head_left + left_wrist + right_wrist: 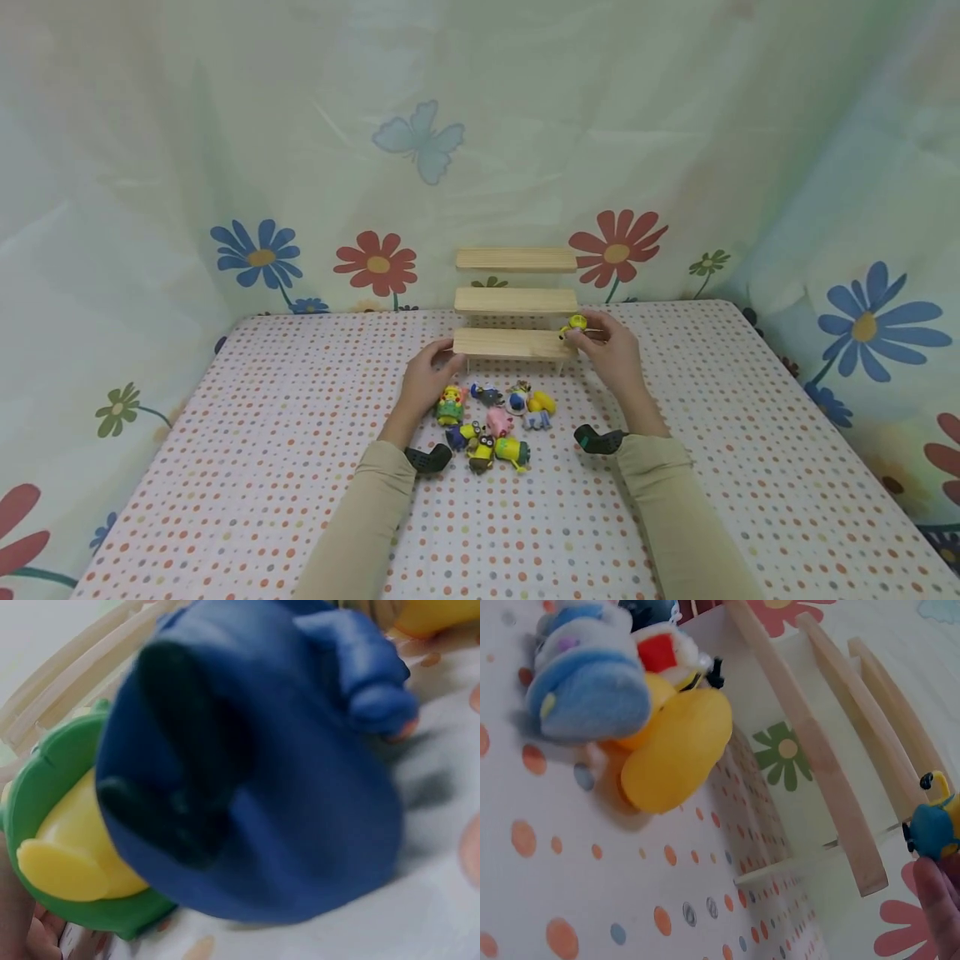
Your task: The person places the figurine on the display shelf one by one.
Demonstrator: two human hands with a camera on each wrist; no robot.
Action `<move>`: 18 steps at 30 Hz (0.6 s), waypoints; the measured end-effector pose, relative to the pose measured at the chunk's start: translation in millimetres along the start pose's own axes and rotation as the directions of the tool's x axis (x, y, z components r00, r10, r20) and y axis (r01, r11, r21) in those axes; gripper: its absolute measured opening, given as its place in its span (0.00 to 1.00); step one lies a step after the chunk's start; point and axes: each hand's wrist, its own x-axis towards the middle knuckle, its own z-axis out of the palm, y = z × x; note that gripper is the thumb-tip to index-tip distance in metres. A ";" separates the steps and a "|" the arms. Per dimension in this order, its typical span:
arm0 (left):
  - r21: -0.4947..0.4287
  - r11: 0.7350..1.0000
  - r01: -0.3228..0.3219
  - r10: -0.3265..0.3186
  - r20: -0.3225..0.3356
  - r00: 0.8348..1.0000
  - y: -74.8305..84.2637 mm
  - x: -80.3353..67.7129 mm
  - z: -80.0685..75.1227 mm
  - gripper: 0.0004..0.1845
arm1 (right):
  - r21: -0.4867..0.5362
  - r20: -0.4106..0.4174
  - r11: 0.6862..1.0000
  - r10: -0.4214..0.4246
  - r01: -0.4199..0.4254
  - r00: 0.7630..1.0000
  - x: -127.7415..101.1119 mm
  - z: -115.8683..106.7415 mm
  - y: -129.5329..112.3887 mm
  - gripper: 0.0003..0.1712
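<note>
A three-step wooden shelf [516,342] stands at the far middle of the table [225,467], its back close to the flowered curtain [150,167], and everything else sits around it. The right hand [611,350] is at the right end of the lowest step, fingers pinching a small yellow figure [573,323] just above that step's end. The left hand [429,375] rests with curled fingers against the left end of the same step, though whether it truly grips the wood I cannot tell. Just in front of the shelf, between the two wrists, lies a heap of toy figures [495,425], several tipped on their sides, close together and some touching. To either side of the shelf the dotted cloth runs wide and bare out to the table's edges, and there is open cloth in front of the heap too. The right wrist view shows what the head view does not: the shelf's slats seen edge-on from below, a fat yellow toy [676,750] lying beside a blue one [589,690], and a fingertip [939,900] under the held figure's blue base. The left wrist view is almost filled by a blurred dark blue figure [255,765] with a green-rimmed yellow one [67,847] beside it.
</note>
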 end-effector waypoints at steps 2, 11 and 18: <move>0.003 1.000 -0.002 0.002 0.002 1.000 0.0 0.2 -0.3 0.33 | -0.034 -0.006 0.999 -0.018 0.018 1.000 -0.5 0.7 0.2 0.37; 0.003 1.000 0.017 -0.017 0.010 1.000 -2.3 -0.6 -0.6 0.32 | -0.115 0.002 0.987 -0.108 0.108 0.994 -2.3 3.2 4.0 0.35; 0.026 1.000 -0.011 0.011 -0.012 1.000 -1.7 -1.0 1.4 0.30 | -0.142 0.074 0.978 -0.146 0.156 0.986 -4.5 0.8 -3.9 0.34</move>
